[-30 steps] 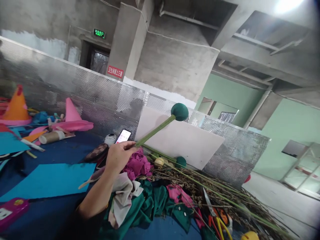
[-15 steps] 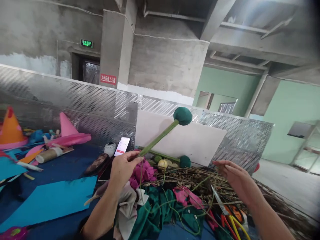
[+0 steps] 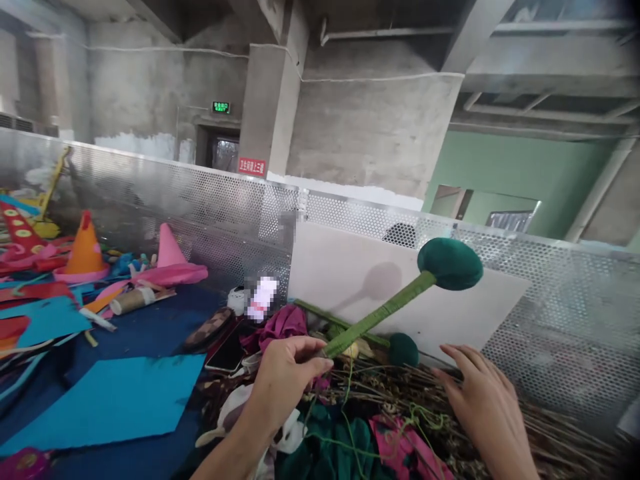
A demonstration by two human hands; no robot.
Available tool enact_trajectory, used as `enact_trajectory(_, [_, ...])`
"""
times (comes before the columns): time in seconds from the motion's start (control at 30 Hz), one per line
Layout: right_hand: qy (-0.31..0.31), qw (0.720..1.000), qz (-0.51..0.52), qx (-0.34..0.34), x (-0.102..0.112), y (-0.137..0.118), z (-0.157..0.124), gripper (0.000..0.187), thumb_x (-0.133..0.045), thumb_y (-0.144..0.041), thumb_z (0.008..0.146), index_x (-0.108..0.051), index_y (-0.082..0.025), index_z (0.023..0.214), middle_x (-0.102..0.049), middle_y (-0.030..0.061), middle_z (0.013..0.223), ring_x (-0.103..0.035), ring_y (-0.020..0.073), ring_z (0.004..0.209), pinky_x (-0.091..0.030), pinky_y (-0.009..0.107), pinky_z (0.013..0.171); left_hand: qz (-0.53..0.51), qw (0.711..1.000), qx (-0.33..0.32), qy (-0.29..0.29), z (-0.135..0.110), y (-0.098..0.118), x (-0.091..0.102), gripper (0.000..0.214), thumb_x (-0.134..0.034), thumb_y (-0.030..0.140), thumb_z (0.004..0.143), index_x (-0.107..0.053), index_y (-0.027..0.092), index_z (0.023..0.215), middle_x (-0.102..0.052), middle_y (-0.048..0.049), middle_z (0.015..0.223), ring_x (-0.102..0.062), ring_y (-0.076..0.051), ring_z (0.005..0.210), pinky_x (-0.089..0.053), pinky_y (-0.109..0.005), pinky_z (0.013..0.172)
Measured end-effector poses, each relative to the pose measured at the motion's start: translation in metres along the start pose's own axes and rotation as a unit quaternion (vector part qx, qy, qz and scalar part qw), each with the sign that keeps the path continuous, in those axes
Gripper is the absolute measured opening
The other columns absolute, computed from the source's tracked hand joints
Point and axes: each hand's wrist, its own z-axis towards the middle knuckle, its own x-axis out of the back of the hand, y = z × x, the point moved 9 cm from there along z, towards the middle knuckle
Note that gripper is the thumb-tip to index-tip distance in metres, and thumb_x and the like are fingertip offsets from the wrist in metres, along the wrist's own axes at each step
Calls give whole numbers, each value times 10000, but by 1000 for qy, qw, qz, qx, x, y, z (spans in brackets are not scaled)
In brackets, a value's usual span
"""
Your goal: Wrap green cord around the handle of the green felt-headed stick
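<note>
A: What is entered first, by size?
B: One perforated metal partition (image 3: 215,213), stood behind the goods. One blue tabletop (image 3: 150,327), heavily loaded. One white board (image 3: 340,267), leaned against the partition.

A: And next?
B: Dried stems (image 3: 555,427), massed at the right. One blue sheet (image 3: 115,400), spread flat at the left.

A: The handled piece?
B: One wrapped green stalk (image 3: 383,312), topped by a dark green rounded head (image 3: 450,265); held aslant in front of the white board, head end raised to the right.

A: By what is it held?
B: By the left hand (image 3: 287,373), thumb and fingers clamped on the lower end. The right hand (image 3: 487,403) is held over the dried stems, apart from the stalk, thumb parted from lightly bent fingers.

A: Lesser items?
B: One pink pointed hat (image 3: 175,257), placed near the partition. One matching green head (image 3: 403,349), seen beneath the raised one. One phone (image 3: 261,300), its screen obscured. Green thread (image 3: 425,417), strewn in loose loops.
</note>
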Motion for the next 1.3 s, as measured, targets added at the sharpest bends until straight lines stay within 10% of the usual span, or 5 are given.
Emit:
enact_trajectory(0.3, [-317,664,673,-74,-100,-153,-77,594,-715,-649,675,-659,-232,1094,-708,74,985,-676,243,858,-541,343,747,-54,997,34,-41,-7,-4,-24,288,-733,232,566,-736,107,825,-667,-2,611,-469,-75,459,-385,-201,465])
enact_trajectory(0.5, [-154,859,488,-5,-50,-125,-60,448,-494,-450,937,-569,-187,583,-573,46,742,-593,192,794,-456,273,705,-58,996,50,-38,-2,-9,-23,285,-735,225,566,-719,100,822,-657,13,586,-441,-68,435,-344,-194,429])
enact_trajectory(0.77, [-105,682,720,73,-44,-145,-67,451,-357,-416,997,-568,-200,662,-514,22,597,-536,166,610,-452,298,592,-66,992,63,-89,-1,-27,-43,316,-717,180,554,-704,83,855,-669,-7,659,-533,-107,571,-386,-218,535])
enact_trajectory(1.07, [23,868,472,154,-23,-142,-80,392,-407,-321,996,-420,-193,626,-391,-25,566,-414,108,515,-271,255,484,-46,986,65,-148,-7,-25,-55,343,-679,153,541,-722,91,876,-729,-32,767,-625,-168,707,-444,-254,653])
enact_trajectory(1.3, [37,892,385,234,-9,-159,-85,369,-370,-305,1007,-390,-203,653,-362,-35,555,-400,108,493,-273,254,475,40,988,4,-148,-9,-19,-60,332,-642,181,619,-731,122,933,-755,-41,869,-673,-233,889,-481,-280,789])
